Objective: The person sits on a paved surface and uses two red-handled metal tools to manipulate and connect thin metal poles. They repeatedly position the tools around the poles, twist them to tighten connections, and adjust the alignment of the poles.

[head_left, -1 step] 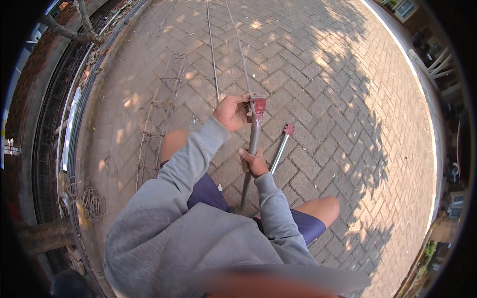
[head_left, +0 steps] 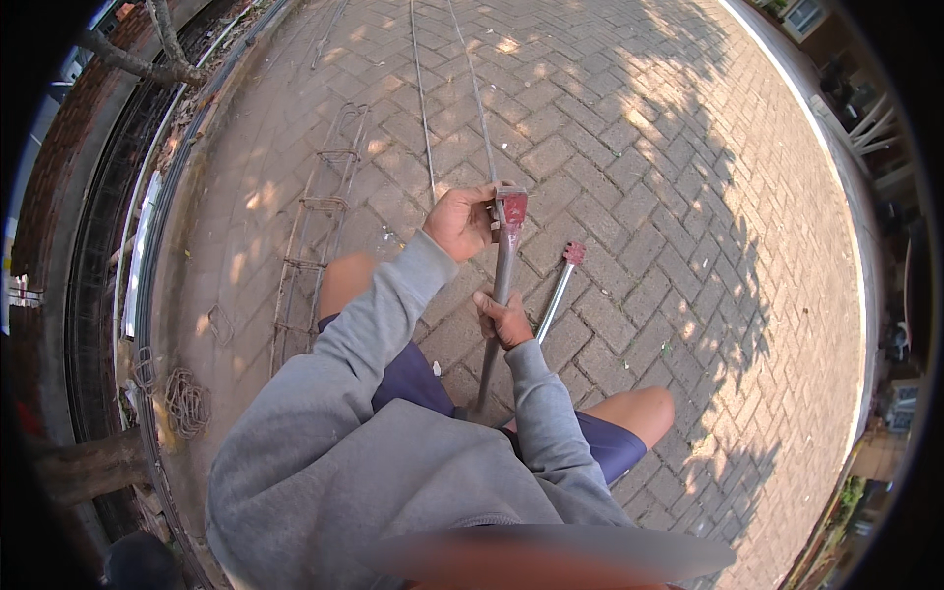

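Observation:
My right hand point(head_left: 509, 321) is wrapped around the grey pipe handle of a rebar bender point(head_left: 502, 265), which slants up from between my knees to a red head. At that head, my left hand point(head_left: 460, 224) is closed, fingers and thumb pinching a thin steel rod point(head_left: 480, 108) where it meets the red jaw. A second length of rod point(head_left: 423, 98) runs away from beside the left wrist, roughly alongside the first. My fingers partly hide the rod's end. Right of the handle lies another bending bar point(head_left: 558, 295), silvery with a red head, on the paving.
A tied rebar cage point(head_left: 320, 204) lies on the pavers left of my knee. Farther left are a coil of wire point(head_left: 186, 403) and a bent stirrup point(head_left: 219, 323). Long bars point(head_left: 147, 256) line the left edge, near a tree branch point(head_left: 138, 65). Brick paving point(head_left: 649, 265) spreads out right.

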Demonstrator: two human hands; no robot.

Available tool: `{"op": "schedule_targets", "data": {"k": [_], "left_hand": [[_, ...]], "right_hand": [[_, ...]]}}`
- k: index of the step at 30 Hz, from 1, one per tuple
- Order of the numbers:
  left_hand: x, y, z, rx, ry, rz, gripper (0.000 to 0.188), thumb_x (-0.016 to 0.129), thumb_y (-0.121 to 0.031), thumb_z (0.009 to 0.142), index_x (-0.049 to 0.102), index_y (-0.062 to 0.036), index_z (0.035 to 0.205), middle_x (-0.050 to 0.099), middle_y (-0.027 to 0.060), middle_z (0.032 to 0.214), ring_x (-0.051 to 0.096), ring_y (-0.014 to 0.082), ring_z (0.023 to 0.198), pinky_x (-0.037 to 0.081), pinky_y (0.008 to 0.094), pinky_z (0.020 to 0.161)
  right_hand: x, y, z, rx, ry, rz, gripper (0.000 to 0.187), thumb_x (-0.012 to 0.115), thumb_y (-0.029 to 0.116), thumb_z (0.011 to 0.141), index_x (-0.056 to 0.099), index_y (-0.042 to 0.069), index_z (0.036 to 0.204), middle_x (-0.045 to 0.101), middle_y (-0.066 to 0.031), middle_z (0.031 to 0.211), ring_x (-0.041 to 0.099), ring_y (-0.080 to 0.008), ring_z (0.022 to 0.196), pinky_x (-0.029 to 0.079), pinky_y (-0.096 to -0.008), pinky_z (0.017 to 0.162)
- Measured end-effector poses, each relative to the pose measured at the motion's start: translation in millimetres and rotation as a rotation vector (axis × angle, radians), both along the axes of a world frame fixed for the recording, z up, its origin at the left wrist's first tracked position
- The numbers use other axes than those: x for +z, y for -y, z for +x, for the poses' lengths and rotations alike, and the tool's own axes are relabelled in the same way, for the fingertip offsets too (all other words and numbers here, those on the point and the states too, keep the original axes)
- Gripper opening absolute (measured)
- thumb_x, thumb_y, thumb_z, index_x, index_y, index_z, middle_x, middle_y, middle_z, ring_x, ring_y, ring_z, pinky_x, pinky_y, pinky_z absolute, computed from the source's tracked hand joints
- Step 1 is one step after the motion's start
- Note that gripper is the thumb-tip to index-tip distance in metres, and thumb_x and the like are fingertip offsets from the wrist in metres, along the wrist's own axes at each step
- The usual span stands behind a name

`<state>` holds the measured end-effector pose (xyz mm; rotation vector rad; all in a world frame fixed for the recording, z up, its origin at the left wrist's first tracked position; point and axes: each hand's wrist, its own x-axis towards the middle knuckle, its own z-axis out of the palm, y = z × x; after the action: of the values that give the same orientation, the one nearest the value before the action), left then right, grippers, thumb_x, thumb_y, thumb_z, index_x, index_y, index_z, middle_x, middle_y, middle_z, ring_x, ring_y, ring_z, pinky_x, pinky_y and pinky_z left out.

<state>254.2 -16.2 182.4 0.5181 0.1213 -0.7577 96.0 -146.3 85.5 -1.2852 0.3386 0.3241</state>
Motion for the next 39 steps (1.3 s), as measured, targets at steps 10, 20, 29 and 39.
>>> {"op": "schedule_targets", "data": {"k": [10, 20, 29, 39], "left_hand": [[-8, 20, -13, 0.173, -0.157, -0.282, 0.032, 0.053, -0.025, 0.108, 0.065, 0.0014, 0.120, 0.070, 0.0168, 0.111, 0.069, 0.0329, 0.104, 0.053, 0.0669, 0.102], [-37, 40, -79, 0.031, 0.540, 0.601, 0.037, 0.067, -0.011, 0.097, 0.068, 0.0007, 0.132, 0.058, -0.0009, 0.069, 0.054, 0.0102, 0.057, 0.047, 0.0293, 0.056], [-44, 51, -90, 0.216, 0.521, 0.650, 0.032, 0.066, -0.011, 0.100, 0.071, 0.0003, 0.130, 0.051, -0.0052, 0.060, 0.044, 0.0046, 0.048, 0.037, 0.0259, 0.045], [-46, 46, -89, 0.252, 0.496, 0.645, 0.032, 0.067, -0.010, 0.096, 0.072, 0.0025, 0.125, 0.054, -0.0040, 0.063, 0.049, 0.0060, 0.047, 0.039, 0.0273, 0.044]], "right_hand": [[-9, 14, 1, 0.030, 0.032, -0.095, 0.044, 0.087, 0.039, 0.088, 0.061, 0.006, 0.077, 0.054, -0.0017, 0.058, 0.051, -0.0137, 0.045, 0.039, -0.0320, 0.042], [-43, 17, 0, 0.054, -0.041, -0.228, 0.063, 0.085, 0.028, 0.082, 0.059, 0.000, 0.131, 0.068, -0.0096, 0.098, 0.068, -0.0216, 0.088, 0.055, -0.0369, 0.076], [-102, 111, -47, -0.078, -0.425, -0.529, 0.070, 0.089, 0.041, 0.080, 0.061, -0.001, 0.129, 0.067, -0.0160, 0.124, 0.066, -0.0320, 0.115, 0.053, -0.0451, 0.098], [-186, 104, -66, -0.118, -0.571, -1.252, 0.027, 0.072, 0.018, 0.084, 0.070, -0.002, 0.102, 0.072, -0.0308, 0.111, 0.071, -0.0452, 0.105, 0.055, -0.0507, 0.099]]}}
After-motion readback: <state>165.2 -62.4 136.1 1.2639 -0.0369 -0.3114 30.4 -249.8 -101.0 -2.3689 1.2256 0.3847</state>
